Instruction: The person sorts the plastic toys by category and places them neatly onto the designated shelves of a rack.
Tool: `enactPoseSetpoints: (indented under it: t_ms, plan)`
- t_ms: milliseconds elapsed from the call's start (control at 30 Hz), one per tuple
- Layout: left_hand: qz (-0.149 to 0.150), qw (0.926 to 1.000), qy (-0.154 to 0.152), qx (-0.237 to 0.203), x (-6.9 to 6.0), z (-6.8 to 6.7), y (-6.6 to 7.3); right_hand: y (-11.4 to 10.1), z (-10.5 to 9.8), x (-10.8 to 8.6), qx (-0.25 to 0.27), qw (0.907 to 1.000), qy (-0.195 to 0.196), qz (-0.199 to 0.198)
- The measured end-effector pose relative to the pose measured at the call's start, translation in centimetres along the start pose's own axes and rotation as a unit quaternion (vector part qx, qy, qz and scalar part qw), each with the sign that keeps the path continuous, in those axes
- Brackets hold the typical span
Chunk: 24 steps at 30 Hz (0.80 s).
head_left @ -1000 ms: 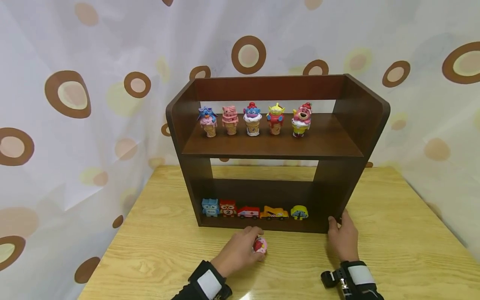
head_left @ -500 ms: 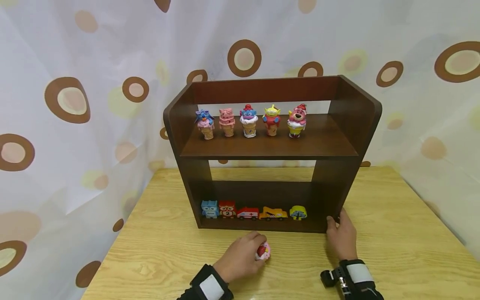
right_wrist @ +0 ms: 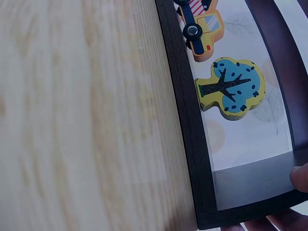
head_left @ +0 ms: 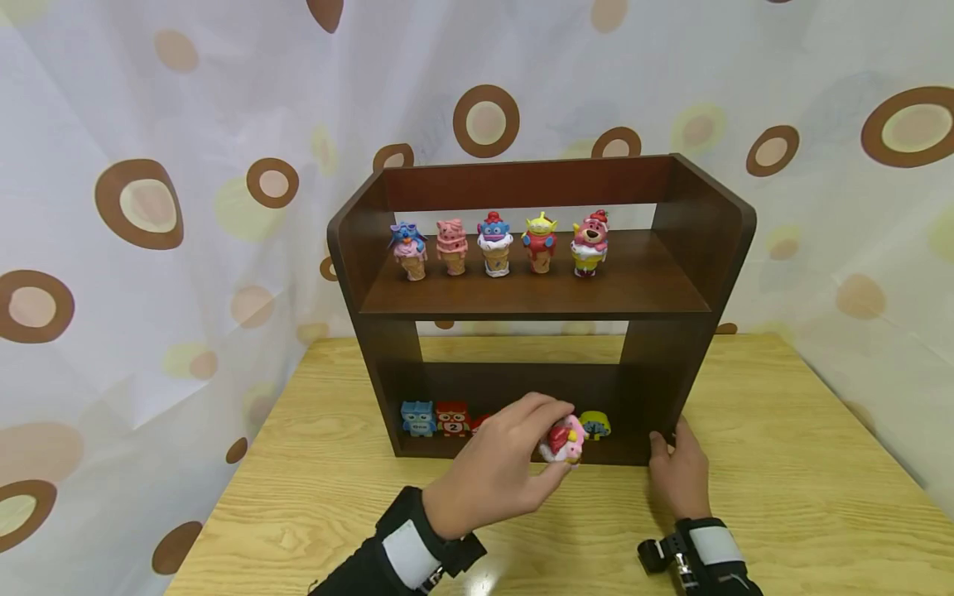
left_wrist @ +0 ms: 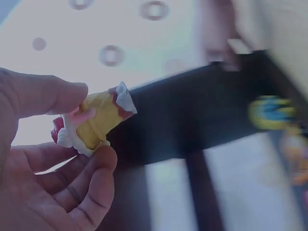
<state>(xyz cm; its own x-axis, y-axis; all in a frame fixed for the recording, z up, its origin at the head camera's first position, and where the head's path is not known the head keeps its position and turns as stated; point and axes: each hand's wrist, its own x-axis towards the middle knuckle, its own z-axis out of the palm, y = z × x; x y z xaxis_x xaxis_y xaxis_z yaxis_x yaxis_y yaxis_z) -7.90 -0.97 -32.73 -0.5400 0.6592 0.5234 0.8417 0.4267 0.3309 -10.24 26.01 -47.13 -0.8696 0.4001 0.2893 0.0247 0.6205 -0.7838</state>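
Note:
Between thumb and fingers, my left hand (head_left: 507,463) pinches an ice-cream figurine (head_left: 565,440) with a pink, white and red top. In the left wrist view the figurine's yellow cone (left_wrist: 98,120) points to the upper right. The hand is in front of the lower level of a dark brown shelf (head_left: 537,300), left of a yellow tree block (head_left: 595,425). My right hand (head_left: 681,473) grips the shelf's lower right side panel; its thumb (right_wrist: 300,179) lies on the inner face, with fingers around the outside.
Several ice-cream figurines, among them a pink bear (head_left: 590,242), stand on the upper level. Below stand a blue owl block (head_left: 419,419), a red owl block (head_left: 452,419) and a yellow truck (right_wrist: 204,33). The wooden table (head_left: 298,488) bears the shelf; a patterned curtain hangs behind.
My left hand has lifted the ice-cream figurine from near the table and carried it up and right, covering the truck in the head view. The right hand keeps its hold on the shelf.

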Motion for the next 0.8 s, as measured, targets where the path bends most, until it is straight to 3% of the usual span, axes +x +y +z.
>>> enactPoseSetpoints:
  t_ms: [200, 367, 567, 800]
  plan:
    - [0.076, 0.9946, 0.066, 0.026, 4.2, -4.3, 2.8, 0.2, 0.0, 0.2, -0.005, 1.0000, 0.006, -0.002]
    - [0.101, 0.9891, 0.086, 0.063, 8.1, -6.5, 3.7, 0.3, 0.1, 0.3, -0.004, 1.0000, 0.008, -0.003]
    - [0.090, 0.9791, 0.094, 0.156, 12.0, -8.1, 4.3, 0.3, 0.1, 0.1, 0.001, 0.9999, -0.007, 0.009]
    - [0.026, 0.9759, 0.040, 0.213, 16.4, -9.6, 5.2, 0.2, 0.1, 0.2, 0.001, 1.0000, -0.007, 0.004]
